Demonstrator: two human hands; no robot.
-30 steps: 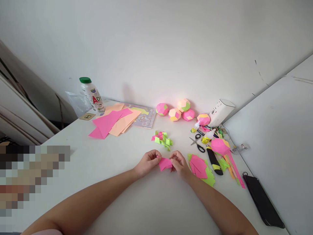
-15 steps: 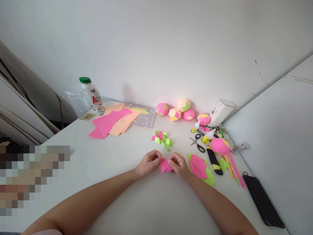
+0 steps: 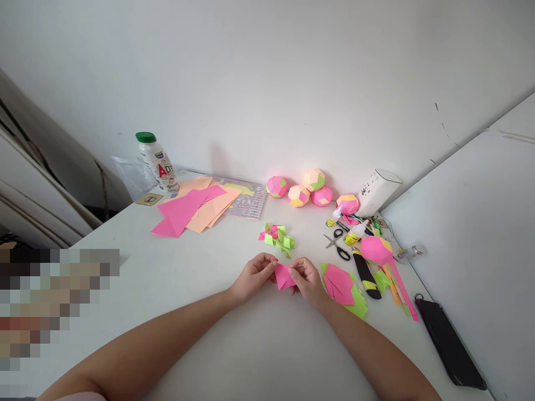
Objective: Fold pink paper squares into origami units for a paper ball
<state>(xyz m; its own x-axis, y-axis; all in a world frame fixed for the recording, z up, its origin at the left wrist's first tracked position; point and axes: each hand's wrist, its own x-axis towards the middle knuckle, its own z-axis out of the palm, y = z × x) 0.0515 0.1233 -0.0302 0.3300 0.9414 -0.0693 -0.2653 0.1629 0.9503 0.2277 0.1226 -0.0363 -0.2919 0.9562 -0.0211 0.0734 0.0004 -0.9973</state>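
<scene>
L hand point(image 3: 256, 277) & R hand point(image 3: 307, 278) pinching pink sheet point(image 3: 283, 277) btwn them, folded pcs point(image 3: 286, 243) just beyond it, scissors point(image 3: 335, 243) off to its rt

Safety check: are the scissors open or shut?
Open: the scissors lie with blade tips apart and handle loops spread.

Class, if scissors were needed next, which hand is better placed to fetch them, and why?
Probably the right hand: it is nearer the scissors, while the left hand is farther off. Both hold the pink paper.
</scene>
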